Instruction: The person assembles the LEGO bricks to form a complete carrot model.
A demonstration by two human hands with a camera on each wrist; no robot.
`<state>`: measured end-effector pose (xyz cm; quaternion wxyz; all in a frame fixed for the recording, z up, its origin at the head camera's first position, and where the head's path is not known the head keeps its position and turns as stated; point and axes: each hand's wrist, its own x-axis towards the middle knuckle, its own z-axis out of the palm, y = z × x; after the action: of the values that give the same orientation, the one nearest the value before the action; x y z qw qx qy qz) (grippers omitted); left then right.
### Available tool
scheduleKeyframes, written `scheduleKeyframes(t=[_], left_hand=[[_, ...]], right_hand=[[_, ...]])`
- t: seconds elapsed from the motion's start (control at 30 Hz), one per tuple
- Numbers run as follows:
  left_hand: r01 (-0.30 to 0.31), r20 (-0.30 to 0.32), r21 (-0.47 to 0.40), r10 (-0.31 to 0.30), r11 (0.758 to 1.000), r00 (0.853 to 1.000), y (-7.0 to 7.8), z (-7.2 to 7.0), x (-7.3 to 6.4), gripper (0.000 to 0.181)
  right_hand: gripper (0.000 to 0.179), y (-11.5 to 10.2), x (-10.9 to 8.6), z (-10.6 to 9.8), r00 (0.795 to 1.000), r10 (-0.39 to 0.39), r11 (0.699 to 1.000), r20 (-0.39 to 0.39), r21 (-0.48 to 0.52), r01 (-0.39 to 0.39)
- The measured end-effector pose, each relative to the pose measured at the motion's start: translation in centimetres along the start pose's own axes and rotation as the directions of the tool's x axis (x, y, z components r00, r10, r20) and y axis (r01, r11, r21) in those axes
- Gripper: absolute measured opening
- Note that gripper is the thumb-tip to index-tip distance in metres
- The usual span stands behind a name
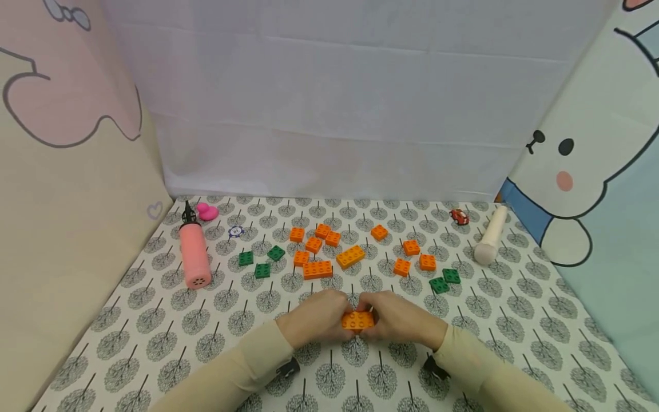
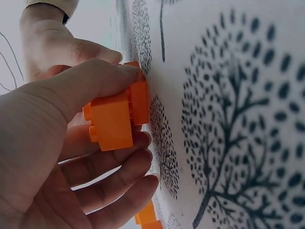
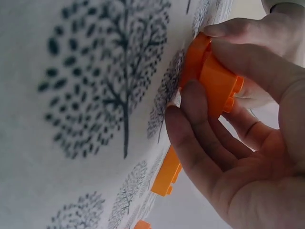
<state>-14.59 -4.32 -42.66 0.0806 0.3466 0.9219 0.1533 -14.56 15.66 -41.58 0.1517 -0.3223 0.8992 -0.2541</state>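
Note:
Close to the front of the table, my left hand point(image 1: 321, 316) and right hand point(image 1: 393, 316) pinch a long orange toy brick point(image 1: 357, 321) from its two ends. Its studs face up. In the left wrist view the upper brick point(image 2: 112, 123) sits against another orange brick point(image 2: 139, 101) on its underside; how fully they are joined I cannot tell. The right wrist view has the same upper brick point(image 3: 217, 86) and lower brick point(image 3: 193, 59) between thumb and fingers. Both thumbs lie along the near side, and the fingers curl round the far side.
Beyond the hands lie several small orange bricks point(image 1: 313, 245), a long orange brick point(image 1: 317, 269) and a yellow-orange one point(image 1: 350, 257). Green bricks lie left point(image 1: 262, 270) and right point(image 1: 440, 285). Further out are a pink bottle point(image 1: 194, 254), white cylinder point(image 1: 491, 234) and red toy car point(image 1: 459, 217).

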Motion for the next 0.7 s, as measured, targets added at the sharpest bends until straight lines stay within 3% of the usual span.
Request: scheduleKeyframes(t=[0.27, 0.7], left_hand=[[0.033, 0.030, -0.040, -0.032, 0.999, 0.999, 0.31, -0.20, -0.05, 0.028], [0.030, 0.005, -0.041, -0.030, 0.999, 1.000, 0.60, 0.50, -0.31, 0.023]], right_hand=[[0.026, -0.04, 0.06, -0.14, 1.000, 0.029, 0.999, 0.008, 0.034, -0.030], [0.026, -0.45, -0.36, 0.63, 0.996, -0.043, 0.996, -0.084, -0.081, 0.036]])
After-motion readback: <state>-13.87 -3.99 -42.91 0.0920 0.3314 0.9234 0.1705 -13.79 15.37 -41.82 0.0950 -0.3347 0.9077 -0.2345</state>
